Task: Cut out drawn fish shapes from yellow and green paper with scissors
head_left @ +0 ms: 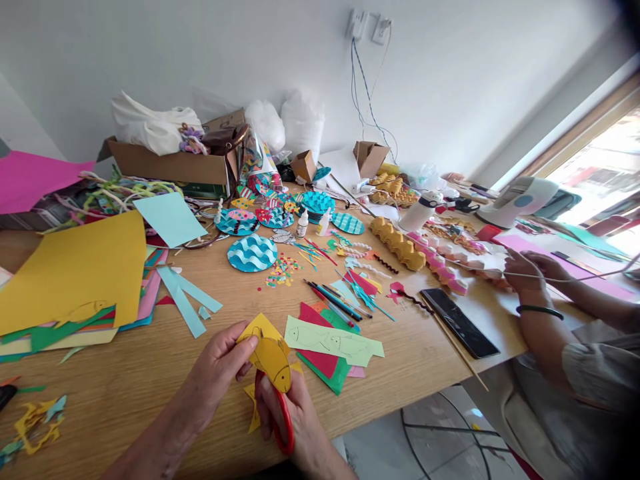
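Between the thumb and fingers of my left hand (227, 357) is a piece of yellow paper (273, 357) with a fish drawn on it. My right hand (295, 407) is wrapped round red-handled scissors (285, 427), whose blades are hidden behind the paper. A yellow offcut (253, 407) shows beside the scissors, just over the table. To the right of the paper lies a pale green strip (335, 340) with fish outlines, on top of red and green paper scraps (327, 373).
Pencils (335, 303), blue paper strips (185, 300) and a blue wavy disc (253, 253) lie beyond my hands. A large yellow sheet (95, 267) is at left, near yellow scraps (37, 427). On the right are a black phone (460, 323) and a co-worker's hands (530, 270) near painted egg-carton strips (443, 267).
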Available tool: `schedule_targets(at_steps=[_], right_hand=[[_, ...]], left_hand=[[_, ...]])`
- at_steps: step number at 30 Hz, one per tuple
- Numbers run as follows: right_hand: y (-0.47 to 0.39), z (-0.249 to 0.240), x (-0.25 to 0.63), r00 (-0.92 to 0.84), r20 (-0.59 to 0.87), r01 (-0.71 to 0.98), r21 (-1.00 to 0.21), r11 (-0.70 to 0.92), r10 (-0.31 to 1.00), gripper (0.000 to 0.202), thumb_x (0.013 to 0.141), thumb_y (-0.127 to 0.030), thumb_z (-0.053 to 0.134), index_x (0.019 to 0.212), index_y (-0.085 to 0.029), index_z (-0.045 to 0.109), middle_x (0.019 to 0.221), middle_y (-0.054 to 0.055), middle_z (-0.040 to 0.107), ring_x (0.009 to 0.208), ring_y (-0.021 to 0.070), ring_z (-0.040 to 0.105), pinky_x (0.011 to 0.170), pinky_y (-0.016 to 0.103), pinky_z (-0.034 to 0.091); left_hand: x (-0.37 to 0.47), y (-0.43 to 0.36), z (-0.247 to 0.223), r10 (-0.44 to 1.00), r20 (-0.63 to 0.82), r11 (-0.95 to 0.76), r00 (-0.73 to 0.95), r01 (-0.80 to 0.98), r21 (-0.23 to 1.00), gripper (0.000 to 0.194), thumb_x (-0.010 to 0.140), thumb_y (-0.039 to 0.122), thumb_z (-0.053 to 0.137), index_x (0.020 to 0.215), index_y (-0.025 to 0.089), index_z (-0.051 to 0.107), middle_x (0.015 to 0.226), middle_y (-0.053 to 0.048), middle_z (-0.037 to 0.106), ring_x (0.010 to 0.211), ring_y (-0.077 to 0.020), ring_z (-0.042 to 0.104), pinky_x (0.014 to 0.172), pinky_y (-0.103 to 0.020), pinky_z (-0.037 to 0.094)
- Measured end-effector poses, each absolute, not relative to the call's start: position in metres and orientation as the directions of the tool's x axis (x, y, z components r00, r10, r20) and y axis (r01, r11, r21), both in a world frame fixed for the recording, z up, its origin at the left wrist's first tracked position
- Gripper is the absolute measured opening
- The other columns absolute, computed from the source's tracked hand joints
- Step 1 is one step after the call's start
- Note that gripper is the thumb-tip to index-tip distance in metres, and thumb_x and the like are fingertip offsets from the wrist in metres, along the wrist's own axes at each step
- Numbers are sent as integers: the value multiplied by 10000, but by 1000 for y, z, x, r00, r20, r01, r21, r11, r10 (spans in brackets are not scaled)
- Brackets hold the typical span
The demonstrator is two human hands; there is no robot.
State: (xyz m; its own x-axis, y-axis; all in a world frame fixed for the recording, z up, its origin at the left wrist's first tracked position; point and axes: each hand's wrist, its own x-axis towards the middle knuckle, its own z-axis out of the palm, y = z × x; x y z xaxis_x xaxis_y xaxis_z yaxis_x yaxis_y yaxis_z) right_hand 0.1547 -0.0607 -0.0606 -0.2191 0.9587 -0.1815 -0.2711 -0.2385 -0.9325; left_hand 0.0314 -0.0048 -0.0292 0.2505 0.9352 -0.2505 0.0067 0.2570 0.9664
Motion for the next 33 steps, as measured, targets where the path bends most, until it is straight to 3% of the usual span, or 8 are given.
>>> schedule_targets(at_steps=[10,21,33], right_hand=[[-63,-70,154,-196,-167,-264,-940,-216,966,525,815,-673,577,666,-175,503,543,-62,382,454,66,354,415,167,323],[-61,-53,157,-209,-145,-220,-957,-191,967,465,820,-608,599,697,-161,562,576,-52,403,481,75,364,441,180,326],[-67,-64,159,-97,-147,-139,-977,-159,984,503,791,-666,604,759,-164,630,614,0,515,529,113,411,449,199,343]], left_hand=[[31,-7,-26,935,-244,255,256,-9,967,211,756,394,592,684,196,572,591,46,505,534,-112,345,487,-220,324],[30,-7,-29,940,-244,246,237,21,969,227,741,416,591,663,204,574,576,50,499,535,-118,364,477,-216,331],[29,-9,-29,929,-254,267,271,-13,964,225,753,408,590,701,190,607,579,53,494,534,-115,354,481,-217,324]])
